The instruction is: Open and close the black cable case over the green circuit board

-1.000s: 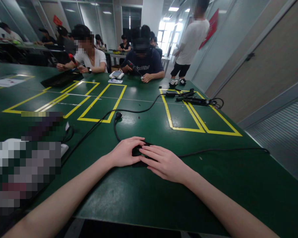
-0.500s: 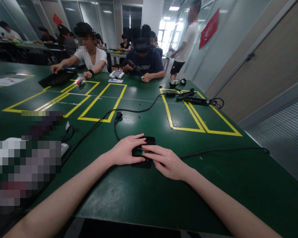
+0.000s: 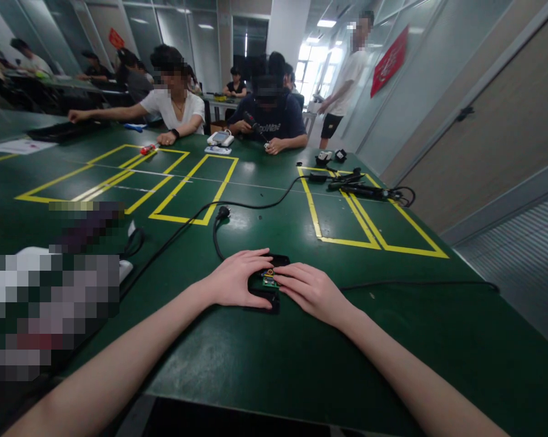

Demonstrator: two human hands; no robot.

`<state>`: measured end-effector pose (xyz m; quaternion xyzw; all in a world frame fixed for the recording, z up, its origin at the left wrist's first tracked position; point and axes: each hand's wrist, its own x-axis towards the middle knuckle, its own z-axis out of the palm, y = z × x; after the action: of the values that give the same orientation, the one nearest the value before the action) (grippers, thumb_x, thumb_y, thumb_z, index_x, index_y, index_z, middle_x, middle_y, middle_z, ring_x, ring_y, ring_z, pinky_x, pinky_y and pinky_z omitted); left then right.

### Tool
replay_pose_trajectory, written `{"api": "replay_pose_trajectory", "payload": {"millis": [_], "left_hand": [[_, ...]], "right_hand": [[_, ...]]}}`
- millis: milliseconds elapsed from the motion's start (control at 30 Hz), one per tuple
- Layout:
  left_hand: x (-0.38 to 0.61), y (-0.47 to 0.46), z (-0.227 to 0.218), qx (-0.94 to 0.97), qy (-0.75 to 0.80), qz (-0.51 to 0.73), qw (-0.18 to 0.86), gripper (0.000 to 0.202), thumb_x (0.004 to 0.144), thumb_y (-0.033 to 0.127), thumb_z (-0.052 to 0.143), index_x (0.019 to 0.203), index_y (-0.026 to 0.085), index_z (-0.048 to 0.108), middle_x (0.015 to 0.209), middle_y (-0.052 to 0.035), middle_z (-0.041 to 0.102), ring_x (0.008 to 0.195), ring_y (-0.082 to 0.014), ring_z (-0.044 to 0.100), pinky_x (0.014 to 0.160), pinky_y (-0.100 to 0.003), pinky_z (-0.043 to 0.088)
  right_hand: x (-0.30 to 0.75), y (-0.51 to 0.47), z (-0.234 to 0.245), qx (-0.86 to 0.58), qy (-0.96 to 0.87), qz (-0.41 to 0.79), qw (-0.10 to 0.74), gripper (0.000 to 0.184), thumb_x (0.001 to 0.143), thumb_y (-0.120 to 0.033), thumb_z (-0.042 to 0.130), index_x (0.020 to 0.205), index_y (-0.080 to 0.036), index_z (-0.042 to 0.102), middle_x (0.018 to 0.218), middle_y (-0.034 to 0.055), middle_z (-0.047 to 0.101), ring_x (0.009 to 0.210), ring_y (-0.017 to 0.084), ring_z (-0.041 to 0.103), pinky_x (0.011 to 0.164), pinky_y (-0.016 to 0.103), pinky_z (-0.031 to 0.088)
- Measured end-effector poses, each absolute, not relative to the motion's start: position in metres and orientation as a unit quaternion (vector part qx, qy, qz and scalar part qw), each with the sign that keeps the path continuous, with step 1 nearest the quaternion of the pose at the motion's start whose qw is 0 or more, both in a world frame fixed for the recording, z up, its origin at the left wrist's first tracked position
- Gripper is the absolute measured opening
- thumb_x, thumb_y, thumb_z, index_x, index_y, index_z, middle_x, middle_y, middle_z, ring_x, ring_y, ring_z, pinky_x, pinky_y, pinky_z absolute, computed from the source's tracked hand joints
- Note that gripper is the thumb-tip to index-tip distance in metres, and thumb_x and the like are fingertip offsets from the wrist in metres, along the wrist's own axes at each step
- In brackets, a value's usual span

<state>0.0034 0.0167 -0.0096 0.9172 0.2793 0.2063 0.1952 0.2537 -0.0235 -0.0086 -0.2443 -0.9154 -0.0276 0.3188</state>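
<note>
A black plastic casing (image 3: 280,261) lies on the green table in front of me, its inside showing. My left hand (image 3: 235,279) spans it from the left, fingers along the far side and thumb on the near edge. Within the casing sits a small green circuit board (image 3: 269,281) with yellow and metallic parts. From the right, my right hand (image 3: 317,291) has its fingertips closed together at the board's right edge. Those fingers partly hide the board and casing.
A black cable with a plug (image 3: 223,213) runs beyond my left hand; another cable (image 3: 419,283) stretches right. Yellow tape (image 3: 351,242) marks the green table (image 3: 219,364). Black tools and cables (image 3: 360,189) lie at far right. Two people sit opposite, one holding a power tool (image 3: 254,124).
My right fingers have drawn back slightly right, exposing more of the circuit board. Across the table, the person in white has moved a black tray left. The camera view has shifted slightly.
</note>
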Motion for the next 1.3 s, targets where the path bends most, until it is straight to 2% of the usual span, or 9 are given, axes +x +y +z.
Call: {"api": "replay_pose_trajectory", "payload": {"millis": [200, 333, 400, 667, 800, 933, 1133, 1200, 1300], "left_hand": [[0.011, 0.011, -0.010, 0.907, 0.301, 0.239, 0.172, 0.045, 0.089, 0.045, 0.075, 0.125, 0.019, 0.068, 0.136, -0.0128, 0.070, 0.140, -0.0300, 0.056, 0.118, -0.048, 0.043], [0.012, 0.009, -0.009, 0.903, 0.289, 0.271, 0.167, 0.039, 0.089, 0.041, 0.073, 0.122, 0.020, 0.070, 0.133, -0.0114, 0.071, 0.134, -0.0296, 0.060, 0.115, -0.048, 0.046], [0.011, 0.010, -0.006, 0.904, 0.278, 0.279, 0.167, 0.036, 0.089, 0.039, 0.072, 0.119, 0.020, 0.071, 0.130, -0.0113, 0.072, 0.128, -0.0296, 0.063, 0.112, -0.048, 0.048], [0.003, 0.016, 0.001, 0.899, 0.273, 0.304, 0.156, 0.015, 0.094, 0.027, 0.060, 0.097, 0.020, 0.073, 0.095, -0.0074, 0.074, 0.093, -0.0227, 0.067, 0.087, -0.037, 0.056], [-0.001, 0.019, -0.004, 0.908, 0.278, 0.265, 0.167, 0.015, 0.095, 0.030, 0.061, 0.091, 0.019, 0.072, 0.090, -0.0050, 0.070, 0.085, -0.0189, 0.067, 0.075, -0.029, 0.053], [0.000, 0.020, -0.007, 0.907, 0.295, 0.252, 0.164, 0.017, 0.098, 0.028, 0.058, 0.089, 0.020, 0.071, 0.087, -0.0038, 0.070, 0.082, -0.0176, 0.066, 0.075, -0.028, 0.052], [0.002, 0.022, -0.010, 0.894, 0.335, 0.257, 0.149, 0.017, 0.099, 0.027, 0.056, 0.090, 0.020, 0.068, 0.091, -0.0041, 0.069, 0.086, -0.0187, 0.066, 0.080, -0.029, 0.054], [0.002, 0.023, -0.012, 0.892, 0.349, 0.250, 0.141, 0.018, 0.101, 0.028, 0.053, 0.094, 0.021, 0.067, 0.093, -0.0039, 0.070, 0.087, -0.0189, 0.066, 0.081, -0.029, 0.054], [0.002, 0.024, -0.014, 0.893, 0.363, 0.232, 0.132, 0.020, 0.105, 0.030, 0.047, 0.101, 0.022, 0.064, 0.096, -0.0029, 0.070, 0.087, -0.0188, 0.068, 0.079, -0.028, 0.054]], "right_hand": [[0.244, -0.028, -0.008, -0.248, -0.916, -0.003, 0.316, 0.026, 0.101, -0.016, 0.054, 0.121, -0.015, 0.071, 0.122, 0.0140, 0.075, 0.115, 0.026, 0.069, 0.097, 0.046, 0.060], [0.242, -0.032, -0.010, -0.243, -0.914, 0.039, 0.323, 0.029, 0.095, -0.030, 0.067, 0.121, -0.016, 0.069, 0.121, 0.0143, 0.075, 0.113, 0.027, 0.070, 0.098, 0.047, 0.059], [0.243, -0.032, -0.009, -0.247, -0.913, 0.048, 0.320, 0.029, 0.093, -0.031, 0.068, 0.118, -0.017, 0.070, 0.120, 0.0139, 0.075, 0.113, 0.028, 0.069, 0.098, 0.048, 0.058], [0.246, -0.031, -0.004, -0.240, -0.922, 0.054, 0.297, 0.028, 0.089, -0.032, 0.070, 0.113, -0.019, 0.070, 0.122, 0.0158, 0.073, 0.118, 0.030, 0.067, 0.100, 0.052, 0.055], [0.247, -0.031, -0.003, -0.242, -0.918, 0.045, 0.310, 0.025, 0.084, -0.028, 0.069, 0.107, -0.020, 0.070, 0.124, 0.0154, 0.073, 0.117, 0.030, 0.068, 0.102, 0.052, 0.054], [0.250, -0.030, -0.005, -0.264, -0.917, 0.038, 0.296, 0.021, 0.081, -0.026, 0.069, 0.101, -0.022, 0.070, 0.127, 0.0127, 0.073, 0.113, 0.027, 0.070, 0.111, 0.056, 0.047], [0.254, -0.024, -0.012, -0.271, -0.905, 0.006, 0.327, 0.009, 0.084, -0.023, 0.068, 0.093, -0.021, 0.070, 0.122, 0.0134, 0.075, 0.111, 0.028, 0.071, 0.104, 0.053, 0.055], [0.255, -0.023, -0.013, -0.284, -0.902, -0.005, 0.324, 0.013, 0.087, -0.022, 0.067, 0.099, -0.022, 0.072, 0.124, 0.0130, 0.074, 0.112, 0.028, 0.071, 0.100, 0.052, 0.057], [0.256, -0.023, -0.013, -0.306, -0.899, -0.019, 0.312, 0.030, 0.093, -0.027, 0.066, 0.122, -0.020, 0.068, 0.131, 0.0142, 0.071, 0.113, 0.029, 0.070, 0.096, 0.049, 0.059]]}}
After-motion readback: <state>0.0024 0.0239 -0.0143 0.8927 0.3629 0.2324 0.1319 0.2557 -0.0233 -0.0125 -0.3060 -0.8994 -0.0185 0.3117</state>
